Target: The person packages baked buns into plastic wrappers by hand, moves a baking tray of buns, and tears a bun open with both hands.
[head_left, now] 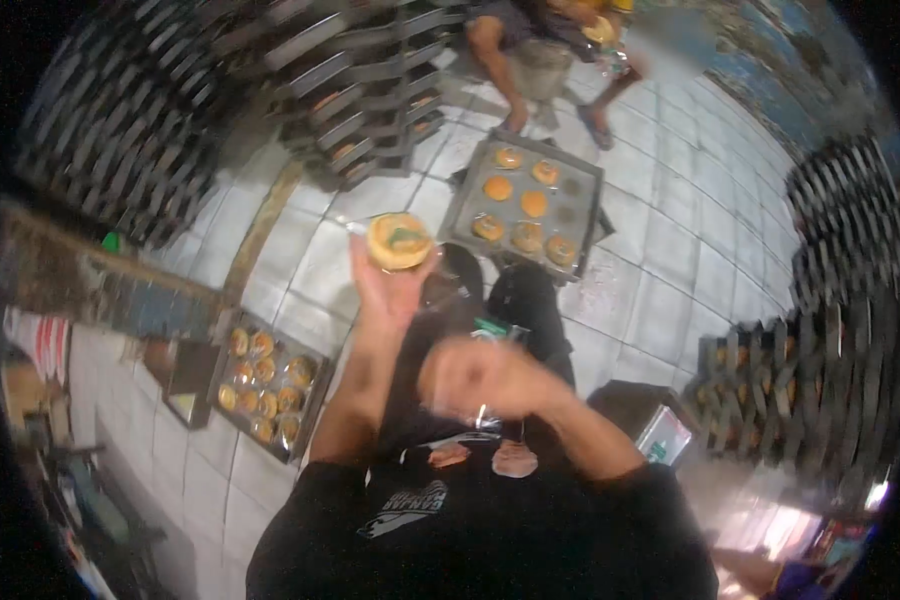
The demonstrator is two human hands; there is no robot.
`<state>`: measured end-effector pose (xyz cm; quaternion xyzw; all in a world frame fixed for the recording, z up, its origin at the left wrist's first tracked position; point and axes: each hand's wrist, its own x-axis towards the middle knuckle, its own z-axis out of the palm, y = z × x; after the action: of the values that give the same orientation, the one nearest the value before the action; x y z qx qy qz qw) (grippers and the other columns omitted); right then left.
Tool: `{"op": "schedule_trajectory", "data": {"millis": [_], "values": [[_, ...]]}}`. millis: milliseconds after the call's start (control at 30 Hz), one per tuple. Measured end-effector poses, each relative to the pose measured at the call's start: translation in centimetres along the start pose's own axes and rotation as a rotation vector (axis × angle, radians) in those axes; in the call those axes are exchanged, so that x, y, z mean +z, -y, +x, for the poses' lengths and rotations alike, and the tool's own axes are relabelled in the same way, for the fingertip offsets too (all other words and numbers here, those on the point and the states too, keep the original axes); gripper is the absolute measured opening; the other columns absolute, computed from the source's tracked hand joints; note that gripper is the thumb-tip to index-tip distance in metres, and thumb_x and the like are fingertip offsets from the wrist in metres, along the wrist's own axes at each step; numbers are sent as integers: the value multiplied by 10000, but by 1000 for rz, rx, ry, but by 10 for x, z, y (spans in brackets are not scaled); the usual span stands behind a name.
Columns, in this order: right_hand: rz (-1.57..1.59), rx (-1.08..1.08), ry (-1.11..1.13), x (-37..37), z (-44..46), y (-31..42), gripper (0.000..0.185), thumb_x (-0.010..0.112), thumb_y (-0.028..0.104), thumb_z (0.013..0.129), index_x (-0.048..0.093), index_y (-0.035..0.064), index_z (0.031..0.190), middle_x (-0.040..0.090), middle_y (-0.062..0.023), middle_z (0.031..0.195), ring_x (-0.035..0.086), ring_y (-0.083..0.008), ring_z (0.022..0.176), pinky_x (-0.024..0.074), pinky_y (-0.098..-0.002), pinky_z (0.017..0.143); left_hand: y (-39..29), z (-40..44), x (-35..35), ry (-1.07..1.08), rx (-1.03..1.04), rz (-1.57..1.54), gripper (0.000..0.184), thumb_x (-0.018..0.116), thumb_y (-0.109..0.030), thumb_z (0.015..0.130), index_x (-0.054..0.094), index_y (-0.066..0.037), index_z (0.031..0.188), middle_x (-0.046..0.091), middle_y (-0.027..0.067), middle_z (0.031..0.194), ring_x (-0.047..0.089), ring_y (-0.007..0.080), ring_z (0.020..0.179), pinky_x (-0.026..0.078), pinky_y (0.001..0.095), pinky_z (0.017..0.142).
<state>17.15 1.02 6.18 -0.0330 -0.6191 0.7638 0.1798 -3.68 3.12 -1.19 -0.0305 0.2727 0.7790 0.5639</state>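
My left hand holds up a round golden bun in clear plastic, with a green mark on the wrap. Lower and to the right, my right hand hangs over my lap, smeared by motion. Its fingers look curled, but what they hold cannot be made out. Clear plastic with green print shows just above that hand, and a shiny bit of plastic lies under it. In front of my knees, a metal baking tray on the floor bears several buns.
To my left, another tray holds several wrapped buns. Stacked dark trays rise ahead, with more stacks at right. A box with plastic packets stands by my right arm. Across the tray sits another person holding a bun.
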Motion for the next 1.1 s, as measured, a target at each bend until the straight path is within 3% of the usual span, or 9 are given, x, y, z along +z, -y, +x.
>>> {"op": "schedule_trajectory", "data": {"millis": [167,233,333,400,533,600,733,833,1100], "values": [[-715,-296,-381,-16,23,-32,169,738,58,902,582,60,838,643,-58,831,585,-94,712,469,-270,623,36,-10,-4,-29,-132,29,603,376,-561,1059,543,-53,1336,595,182,1315,578,352,1219,485,585,1045],[-186,270,-239,-7,10,4,180,690,74,955,550,43,845,642,-33,941,600,-82,760,500,-281,687,34,-3,-4,41,-148,63,562,349,-519,1080,558,-48,1305,631,165,1257,611,336,1164,521,540,1006],[410,168,192,-5,-16,32,225,711,82,949,525,52,826,657,-25,918,628,-96,805,520,-277,715,-5,-11,9,-32,5,60,553,327,-501,1093,565,-42,1293,647,154,1229,608,328,1175,511,538,1020],[-400,87,-521,-19,-4,-5,237,793,35,844,609,15,992,674,-79,994,679,-212,899,544,-334,793,-5,-28,11,-43,15,71,557,336,-498,1093,555,-39,1319,637,152,1273,604,317,1197,499,527,1040],[-1127,-324,-626,-16,7,3,330,803,27,774,662,21,1073,677,-133,1009,674,-341,939,550,-405,853,17,-70,3,82,-431,-45,544,420,-446,1088,479,-23,1425,575,147,1412,579,286,1261,478,458,1070],[-1119,-265,-613,-23,12,-4,271,796,45,803,687,32,1050,684,-133,1003,683,-331,914,554,-385,831,13,-53,-4,-17,135,634,521,486,-396,1072,474,-48,1459,572,100,1419,552,240,1290,473,417,1071],[-599,123,-867,-69,21,-42,202,684,166,947,673,-17,1032,676,-180,856,693,-306,825,546,-357,768,4,-46,2,218,-79,807,358,493,-251,1071,652,-15,1288,687,113,1247,627,207,1173,478,333,1029],[-822,82,-789,-64,29,-24,222,645,187,976,673,-32,956,669,-174,823,670,-227,785,515,-361,714,17,-40,-2,221,517,1031,302,523,-225,1075,716,6,1087,727,82,1059,672,168,1005,522,314,881],[-1020,-182,-779,-54,42,0,297,635,220,999,630,0,800,519,-54,656,507,-135,617,435,-312,597,15,-35,17,76,382,702,242,582,-230,1054,670,-28,956,664,1,773,593,95,682,485,253,657]]}}
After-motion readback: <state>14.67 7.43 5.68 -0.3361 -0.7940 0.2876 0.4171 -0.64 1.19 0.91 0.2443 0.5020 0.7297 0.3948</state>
